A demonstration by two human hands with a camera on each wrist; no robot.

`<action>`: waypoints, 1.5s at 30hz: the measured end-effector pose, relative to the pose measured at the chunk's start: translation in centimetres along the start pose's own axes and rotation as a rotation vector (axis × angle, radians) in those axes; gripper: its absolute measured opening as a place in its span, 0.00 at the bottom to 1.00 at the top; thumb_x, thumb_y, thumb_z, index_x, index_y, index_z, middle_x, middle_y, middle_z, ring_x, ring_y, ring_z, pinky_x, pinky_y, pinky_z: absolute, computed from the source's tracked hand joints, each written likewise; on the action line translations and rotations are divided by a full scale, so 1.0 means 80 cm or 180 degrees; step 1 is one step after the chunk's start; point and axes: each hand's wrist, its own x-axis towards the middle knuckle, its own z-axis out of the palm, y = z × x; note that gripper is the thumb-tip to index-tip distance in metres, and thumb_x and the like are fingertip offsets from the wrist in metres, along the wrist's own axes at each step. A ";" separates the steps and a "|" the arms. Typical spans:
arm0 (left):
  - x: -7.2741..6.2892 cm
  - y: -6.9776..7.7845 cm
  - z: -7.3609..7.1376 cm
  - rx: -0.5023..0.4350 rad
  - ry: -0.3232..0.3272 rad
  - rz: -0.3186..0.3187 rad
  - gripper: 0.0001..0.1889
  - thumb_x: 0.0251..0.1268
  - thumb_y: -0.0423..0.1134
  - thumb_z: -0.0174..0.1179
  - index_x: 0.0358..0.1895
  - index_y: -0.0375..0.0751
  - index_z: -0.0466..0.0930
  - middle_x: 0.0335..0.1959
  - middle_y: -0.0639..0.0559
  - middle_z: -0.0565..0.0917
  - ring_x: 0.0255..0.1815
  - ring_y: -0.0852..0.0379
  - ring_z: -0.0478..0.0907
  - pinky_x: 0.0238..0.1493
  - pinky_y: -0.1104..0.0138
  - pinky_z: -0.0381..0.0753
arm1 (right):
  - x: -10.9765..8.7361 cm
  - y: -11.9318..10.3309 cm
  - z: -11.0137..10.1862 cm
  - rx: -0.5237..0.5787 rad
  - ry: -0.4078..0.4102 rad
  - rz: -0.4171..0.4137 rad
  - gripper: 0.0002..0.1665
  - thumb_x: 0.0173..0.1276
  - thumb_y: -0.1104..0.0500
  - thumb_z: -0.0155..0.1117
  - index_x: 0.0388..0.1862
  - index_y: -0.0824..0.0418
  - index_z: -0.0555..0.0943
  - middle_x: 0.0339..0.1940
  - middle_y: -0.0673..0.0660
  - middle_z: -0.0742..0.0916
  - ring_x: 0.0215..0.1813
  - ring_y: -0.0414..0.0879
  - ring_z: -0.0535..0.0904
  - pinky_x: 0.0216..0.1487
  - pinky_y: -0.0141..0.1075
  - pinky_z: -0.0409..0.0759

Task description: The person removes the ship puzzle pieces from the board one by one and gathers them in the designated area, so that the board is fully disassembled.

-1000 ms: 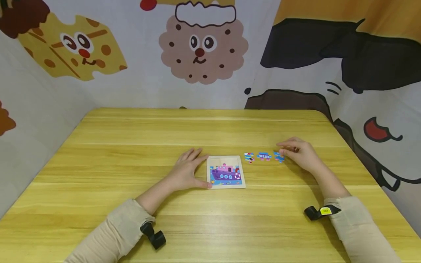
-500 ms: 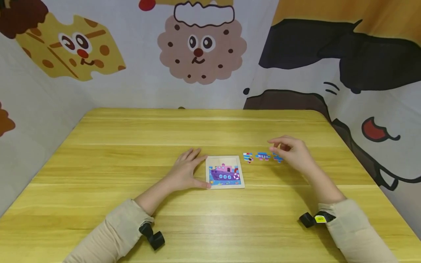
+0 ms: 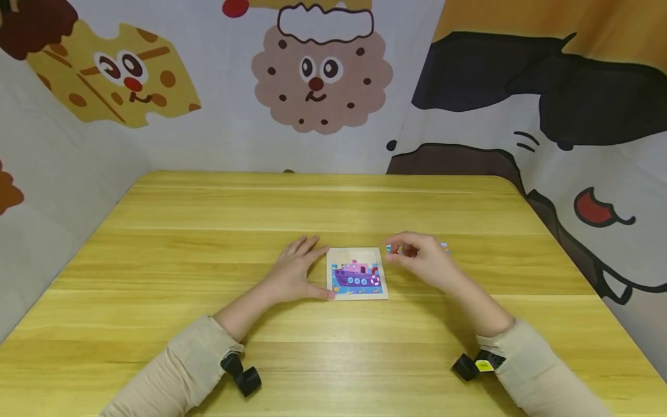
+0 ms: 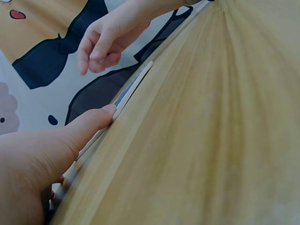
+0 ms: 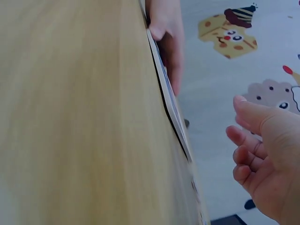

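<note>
A square wooden jigsaw board (image 3: pixel 359 297) with a purple and pink ship picture lies flat on the table; bare wood shows along its top. My left hand (image 3: pixel 292 272) rests at the board's left side, fingers spread, thumb on its lower left corner and index finger at the upper left. My right hand (image 3: pixel 424 260) hovers over the loose jigsaw pieces right of the board. Its fingers are loosely bent, and the right wrist view shows nothing between thumb and fingertips. One jigsaw piece (image 3: pixel 388 249) peeks out by the fingertips, another (image 3: pixel 445 247) behind the hand; the hand hides the rest.
The light wooden table (image 3: pixel 333 353) extends around the board on every side. Behind it hangs a white cloth (image 3: pixel 219 145) printed with cartoon cheese, a biscuit and a large black-and-white figure. A black strap device sits on each sleeve.
My right hand has moved left across the loose pieces, from the rightmost one toward the leftmost one. My left hand and the board have stayed in place.
</note>
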 end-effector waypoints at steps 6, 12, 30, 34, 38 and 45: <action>0.000 -0.001 0.001 -0.0030 0.0027 0.0000 0.57 0.39 0.71 0.67 0.73 0.45 0.60 0.76 0.41 0.49 0.75 0.39 0.39 0.70 0.44 0.38 | 0.011 -0.013 0.028 -0.0055 -0.0210 -0.0046 0.16 0.61 0.60 0.71 0.47 0.62 0.84 0.29 0.46 0.82 0.25 0.44 0.68 0.22 0.31 0.65; 0.001 -0.003 0.002 -0.0003 0.0052 -0.0006 0.57 0.39 0.72 0.67 0.73 0.44 0.61 0.76 0.41 0.50 0.75 0.39 0.40 0.70 0.43 0.39 | 0.018 -0.020 0.049 -0.0061 -0.0406 -0.0057 0.17 0.61 0.58 0.71 0.48 0.61 0.83 0.29 0.45 0.82 0.24 0.43 0.69 0.23 0.31 0.67; 0.000 -0.004 0.004 0.0046 0.0058 0.0030 0.56 0.40 0.72 0.66 0.73 0.44 0.60 0.76 0.41 0.50 0.75 0.39 0.40 0.70 0.44 0.39 | 0.031 -0.013 0.081 -0.0305 -0.0848 -0.0027 0.20 0.60 0.60 0.72 0.52 0.60 0.84 0.25 0.45 0.80 0.25 0.40 0.73 0.27 0.32 0.74; 0.000 -0.004 0.003 0.0027 0.0061 0.0032 0.56 0.39 0.72 0.67 0.73 0.44 0.61 0.76 0.40 0.50 0.75 0.38 0.40 0.70 0.43 0.39 | 0.031 -0.014 0.084 -0.0459 -0.0824 -0.0087 0.20 0.58 0.60 0.73 0.51 0.60 0.85 0.26 0.44 0.81 0.26 0.39 0.73 0.26 0.32 0.74; 0.000 -0.005 0.003 0.0002 0.0044 0.0003 0.56 0.39 0.71 0.67 0.73 0.44 0.60 0.76 0.41 0.49 0.75 0.39 0.39 0.70 0.43 0.38 | 0.031 -0.016 0.085 -0.0436 -0.0791 -0.0037 0.19 0.58 0.60 0.73 0.50 0.60 0.85 0.26 0.44 0.81 0.26 0.40 0.72 0.26 0.32 0.74; 0.001 -0.006 0.004 0.0006 0.0048 0.0016 0.56 0.39 0.72 0.67 0.73 0.44 0.61 0.76 0.41 0.49 0.75 0.39 0.40 0.70 0.44 0.38 | 0.030 -0.018 0.087 -0.0445 -0.0693 -0.0044 0.18 0.58 0.60 0.73 0.49 0.59 0.85 0.24 0.43 0.80 0.25 0.39 0.72 0.26 0.32 0.74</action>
